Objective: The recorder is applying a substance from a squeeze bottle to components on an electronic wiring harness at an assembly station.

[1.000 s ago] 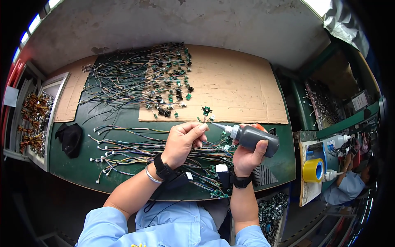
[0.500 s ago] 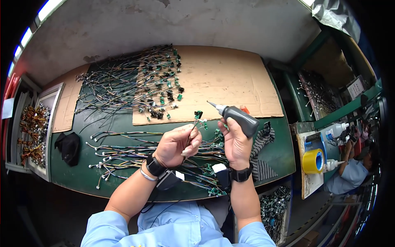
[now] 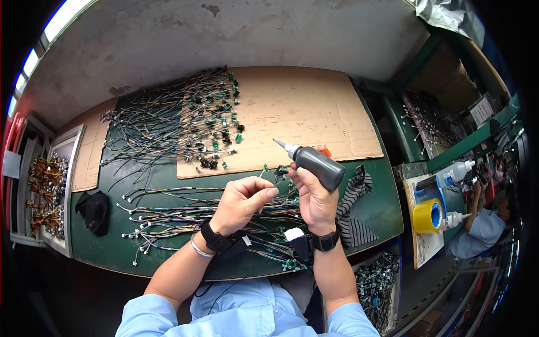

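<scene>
Dark-grey bottle [image 3: 319, 168] lies against the right fingers [image 3: 306, 179], apparently gripped.

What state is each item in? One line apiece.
Dark grey bottle: tilted, nozzle uncapped
Left hand: pinched, apparently on thin wires
Right hand: closed around the bottle
Upper wires: spread out, overlapping
Lower wires: laid out roughly parallel
Black cloth: crumpled
Striped cloth: bunched
Cardboard: lying flat

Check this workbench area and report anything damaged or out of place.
The grey wall looks damaged: dark patches suggest flaking paint. A striped cloth lies rumpled at the workbench's right, seemingly stray.
</scene>
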The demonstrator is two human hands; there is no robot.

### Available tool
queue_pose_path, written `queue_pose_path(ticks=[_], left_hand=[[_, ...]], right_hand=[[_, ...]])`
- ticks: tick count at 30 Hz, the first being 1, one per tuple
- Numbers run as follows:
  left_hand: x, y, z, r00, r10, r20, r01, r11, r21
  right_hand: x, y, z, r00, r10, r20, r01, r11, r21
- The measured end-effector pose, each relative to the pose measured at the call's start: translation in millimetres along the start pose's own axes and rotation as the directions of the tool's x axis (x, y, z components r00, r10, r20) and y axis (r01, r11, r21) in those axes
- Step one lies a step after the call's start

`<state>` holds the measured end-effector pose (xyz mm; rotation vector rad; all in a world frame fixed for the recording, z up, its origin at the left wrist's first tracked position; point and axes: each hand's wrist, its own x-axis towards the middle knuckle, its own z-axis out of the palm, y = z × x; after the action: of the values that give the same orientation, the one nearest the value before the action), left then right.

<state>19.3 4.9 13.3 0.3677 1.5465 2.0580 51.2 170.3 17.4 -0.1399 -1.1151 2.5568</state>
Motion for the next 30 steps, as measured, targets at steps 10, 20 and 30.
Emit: queue_pose_path(ticks=[10,20,30], left_hand=[[3.8,5.7,-1.3,0.871,0.441,-0.215,-0.218,0.74,0.636],[0.0,5.2,1.0,0.842,0.536,-0.065,-0.326,0.6,0.73],[-1.8,8.3,3.1,0.945,0.324,-0.042,-0.261,0.827,0.497]], right_hand=[[1.6,-3.1,-1.4,0.999,-0.002,-0.045,0.002,1.0,-0.001],[0.3,0.5,-0.5,0.99,0.136,0.045,-0.132,0.988,-0.074],[1.5,4.9,-1.9,1.0,0.007,0.006,-0.006,0.987,-0.158]])
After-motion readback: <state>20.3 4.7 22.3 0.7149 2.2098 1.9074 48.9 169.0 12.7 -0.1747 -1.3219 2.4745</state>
